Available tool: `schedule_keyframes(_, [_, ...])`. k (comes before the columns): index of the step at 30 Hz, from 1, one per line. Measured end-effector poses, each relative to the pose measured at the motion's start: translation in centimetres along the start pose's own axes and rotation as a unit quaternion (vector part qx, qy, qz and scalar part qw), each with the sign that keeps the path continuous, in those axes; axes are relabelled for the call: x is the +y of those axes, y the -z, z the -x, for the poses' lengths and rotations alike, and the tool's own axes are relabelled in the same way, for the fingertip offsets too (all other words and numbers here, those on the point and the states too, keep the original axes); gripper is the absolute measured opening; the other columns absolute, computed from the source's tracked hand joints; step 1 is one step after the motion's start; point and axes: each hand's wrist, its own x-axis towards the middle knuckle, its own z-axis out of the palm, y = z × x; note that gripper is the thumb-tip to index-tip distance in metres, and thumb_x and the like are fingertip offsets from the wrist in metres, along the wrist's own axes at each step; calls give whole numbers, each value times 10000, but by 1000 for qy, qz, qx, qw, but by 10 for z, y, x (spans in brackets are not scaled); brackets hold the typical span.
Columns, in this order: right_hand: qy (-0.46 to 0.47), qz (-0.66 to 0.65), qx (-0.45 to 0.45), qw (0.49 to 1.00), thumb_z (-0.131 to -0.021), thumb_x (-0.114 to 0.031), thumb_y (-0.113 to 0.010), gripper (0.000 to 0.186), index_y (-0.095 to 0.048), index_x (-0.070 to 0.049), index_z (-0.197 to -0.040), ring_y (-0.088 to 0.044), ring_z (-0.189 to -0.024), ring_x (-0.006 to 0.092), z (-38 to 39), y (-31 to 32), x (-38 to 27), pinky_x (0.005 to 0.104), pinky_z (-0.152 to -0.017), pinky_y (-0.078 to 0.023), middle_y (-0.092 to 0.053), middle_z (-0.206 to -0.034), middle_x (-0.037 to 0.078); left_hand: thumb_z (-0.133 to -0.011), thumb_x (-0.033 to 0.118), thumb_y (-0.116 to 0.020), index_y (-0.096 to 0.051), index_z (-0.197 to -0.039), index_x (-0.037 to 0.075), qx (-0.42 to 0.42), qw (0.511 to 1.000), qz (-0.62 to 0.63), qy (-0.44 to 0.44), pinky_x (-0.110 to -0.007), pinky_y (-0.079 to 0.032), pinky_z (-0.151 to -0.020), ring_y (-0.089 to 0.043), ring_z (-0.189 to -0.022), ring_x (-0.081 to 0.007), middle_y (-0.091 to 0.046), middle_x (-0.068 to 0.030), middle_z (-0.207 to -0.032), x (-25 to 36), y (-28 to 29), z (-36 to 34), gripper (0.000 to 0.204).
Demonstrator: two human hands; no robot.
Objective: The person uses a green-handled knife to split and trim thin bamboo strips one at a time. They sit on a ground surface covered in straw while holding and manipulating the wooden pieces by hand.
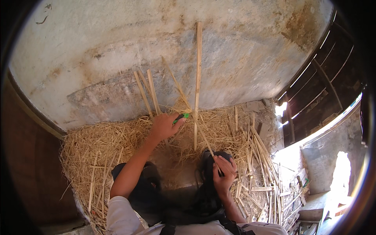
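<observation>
My left hand [166, 126] is closed around a small green-and-black tool [181, 117]; any blade on it is too small to make out. My right hand [224, 171], lower and to the right by my knee, grips a thin wooden strip [204, 135]. From there the strip slants up and left toward the tool's green end. Whether the two touch, I cannot tell. Something dark shows between the right fingers, its kind unclear. Just behind the strip, a longer wooden slat [198, 66] leans upright against the wall. A few shorter slats [153, 90] lean there above my left hand.
Straw-like shavings [98, 143] cover the floor around my legs. Many loose wooden strips [260, 156] lie piled on the right. A stained plaster wall [243, 47] stands in front. Dark slatted boards [325, 78] and bright daylight are at the right.
</observation>
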Motion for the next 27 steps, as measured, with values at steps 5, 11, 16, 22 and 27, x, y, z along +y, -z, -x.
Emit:
schedule_keyframes(5, [3, 5, -2, 1000, -894, 12, -765, 291, -836, -113, -1147, -759, -1196, 237, -3, 3, -1, 469, -1198, -396, -831, -1151, 62, -1124, 492, -545, -749, -1017, 26, -101, 988, 112, 26, -447, -493, -503, -594, -469, -271, -587, -111, -567, 26, -2, 8, 520])
schedule_keyframes(11, [-2, 2, -3, 1000, -893, 9, -765, 291, -836, -114, -1147, -754, -1208, 239, 1, 1, 0, 468, -1203, -394, -828, -1165, 62, -1125, 521, -521, -743, -992, 26, -75, 992, 97, 2, -443, -493, -497, -586, -461, -289, -600, -116, -573, 22, -18, 19, 558])
schedule_keyframes(16, [-5, 4, -12, 1000, -888, 5, -769, 293, -837, -116, -1147, -752, -1209, 232, 0, 0, -1, 467, -1202, -395, -827, -1168, 57, -1115, 569, -514, -758, -1028, 33, -60, 996, 53, 49, -474, -501, -516, -614, -490, -309, -602, -132, -578, -5, 1, 0, 596])
schedule_keyframes(22, [0, 10, -3, 1000, -891, 2, -768, 291, -838, -119, -1147, -755, -1200, 227, -1, 2, 2, 464, -1199, -399, -828, -1164, 56, -1127, 516, -544, -776, -1076, 33, -115, 980, 142, -78, -433, -453, -485, -529, -437, -247, -554, -90, -543, 49, -4, 21, 539])
schedule_keyframes(27, [0, 5, -3, 1000, -896, 1, -767, 289, -838, -118, -1149, -756, -1198, 226, 1, 0, 2, 465, -1198, -400, -828, -1165, 57, -1123, 499, -560, -779, -1053, 33, -5, 1000, -22, -6, -431, -446, -466, -530, -426, -256, -540, -88, -521, 3, 2, 0, 520])
